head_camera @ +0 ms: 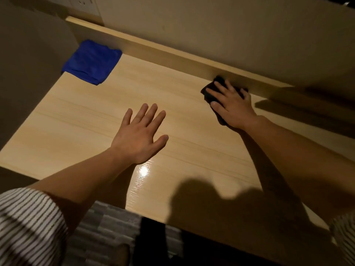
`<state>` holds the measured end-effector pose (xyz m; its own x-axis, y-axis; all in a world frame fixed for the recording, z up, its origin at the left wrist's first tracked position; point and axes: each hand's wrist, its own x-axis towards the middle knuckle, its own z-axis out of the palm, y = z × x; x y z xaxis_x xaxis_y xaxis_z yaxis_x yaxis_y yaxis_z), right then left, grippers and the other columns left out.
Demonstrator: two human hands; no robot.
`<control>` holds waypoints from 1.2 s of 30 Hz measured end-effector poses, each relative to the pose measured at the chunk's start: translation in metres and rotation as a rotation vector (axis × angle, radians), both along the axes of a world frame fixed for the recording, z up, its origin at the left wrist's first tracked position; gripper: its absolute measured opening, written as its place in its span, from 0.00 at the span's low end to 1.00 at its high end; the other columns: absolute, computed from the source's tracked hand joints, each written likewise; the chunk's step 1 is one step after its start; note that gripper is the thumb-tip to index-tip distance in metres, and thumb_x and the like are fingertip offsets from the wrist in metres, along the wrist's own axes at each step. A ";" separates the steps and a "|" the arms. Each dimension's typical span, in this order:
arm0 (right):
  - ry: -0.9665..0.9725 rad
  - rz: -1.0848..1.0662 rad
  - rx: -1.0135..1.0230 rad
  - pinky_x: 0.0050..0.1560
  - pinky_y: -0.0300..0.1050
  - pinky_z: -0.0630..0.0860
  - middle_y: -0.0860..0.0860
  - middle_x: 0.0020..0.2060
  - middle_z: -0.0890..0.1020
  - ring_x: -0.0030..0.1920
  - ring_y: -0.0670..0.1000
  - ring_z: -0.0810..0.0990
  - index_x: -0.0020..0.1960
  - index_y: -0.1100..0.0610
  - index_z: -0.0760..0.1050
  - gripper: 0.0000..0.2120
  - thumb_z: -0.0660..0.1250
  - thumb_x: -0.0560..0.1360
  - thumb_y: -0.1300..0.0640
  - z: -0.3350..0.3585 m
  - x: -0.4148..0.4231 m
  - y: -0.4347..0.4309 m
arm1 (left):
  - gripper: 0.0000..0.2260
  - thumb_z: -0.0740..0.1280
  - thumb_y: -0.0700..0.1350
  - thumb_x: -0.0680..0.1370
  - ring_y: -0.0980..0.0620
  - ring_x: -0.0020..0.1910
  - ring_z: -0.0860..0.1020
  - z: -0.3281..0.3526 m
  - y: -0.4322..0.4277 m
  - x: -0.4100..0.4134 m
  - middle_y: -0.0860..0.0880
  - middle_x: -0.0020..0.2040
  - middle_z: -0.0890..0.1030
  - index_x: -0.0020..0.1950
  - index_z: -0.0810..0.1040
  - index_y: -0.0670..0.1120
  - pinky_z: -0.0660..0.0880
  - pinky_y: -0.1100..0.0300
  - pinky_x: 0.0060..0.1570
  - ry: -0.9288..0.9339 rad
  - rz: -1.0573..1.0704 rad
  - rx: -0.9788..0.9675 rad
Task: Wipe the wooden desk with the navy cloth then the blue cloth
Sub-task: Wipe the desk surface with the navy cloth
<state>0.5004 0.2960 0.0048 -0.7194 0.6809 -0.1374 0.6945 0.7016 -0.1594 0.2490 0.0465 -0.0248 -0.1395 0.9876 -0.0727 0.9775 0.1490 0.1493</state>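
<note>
The light wooden desk (86, 120) fills the view. My right hand (233, 106) presses flat on the navy cloth (211, 89) at the back right of the desk, close against the raised back ledge; most of the cloth is hidden under the hand. My left hand (139, 135) hovers or rests over the middle of the desk with fingers spread and nothing in it. The blue cloth (92, 62) lies folded at the back left corner, apart from both hands.
A raised wooden ledge (172, 56) runs along the back of the desk below a pale wall. A dark wall or panel borders the left side. The desk's front edge is near my body, with grey floor below. My shadow covers the front right.
</note>
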 end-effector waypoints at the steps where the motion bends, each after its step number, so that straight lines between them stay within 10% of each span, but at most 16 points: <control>1: -0.005 0.005 -0.008 0.75 0.69 0.45 0.41 0.83 0.52 0.83 0.51 0.45 0.80 0.32 0.53 0.26 0.42 0.83 0.34 -0.002 0.000 -0.001 | 0.35 0.41 0.73 0.83 0.50 0.86 0.38 0.000 0.000 0.000 0.52 0.88 0.42 0.87 0.44 0.59 0.41 0.39 0.82 0.003 0.002 -0.002; 27: -0.036 0.164 -0.026 0.75 0.64 0.46 0.40 0.83 0.51 0.83 0.53 0.42 0.81 0.32 0.50 0.24 0.45 0.85 0.37 -0.002 0.042 -0.260 | 0.38 0.35 0.74 0.80 0.45 0.86 0.39 0.005 0.006 -0.003 0.48 0.88 0.41 0.87 0.41 0.56 0.40 0.35 0.81 0.004 -0.039 -0.069; 36: 0.114 0.054 -0.077 0.69 0.56 0.55 0.41 0.81 0.62 0.82 0.50 0.53 0.79 0.37 0.64 0.22 0.52 0.85 0.42 -0.001 0.042 -0.321 | 0.37 0.40 0.70 0.82 0.43 0.86 0.42 0.012 0.006 0.002 0.46 0.88 0.46 0.87 0.47 0.54 0.41 0.34 0.81 -0.074 -0.029 -0.056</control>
<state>0.5424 -0.0254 0.0035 -0.7689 0.6311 -0.1030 0.6301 0.7204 -0.2899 0.2510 0.0524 -0.0127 -0.1027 0.9852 -0.1370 0.9682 0.1305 0.2133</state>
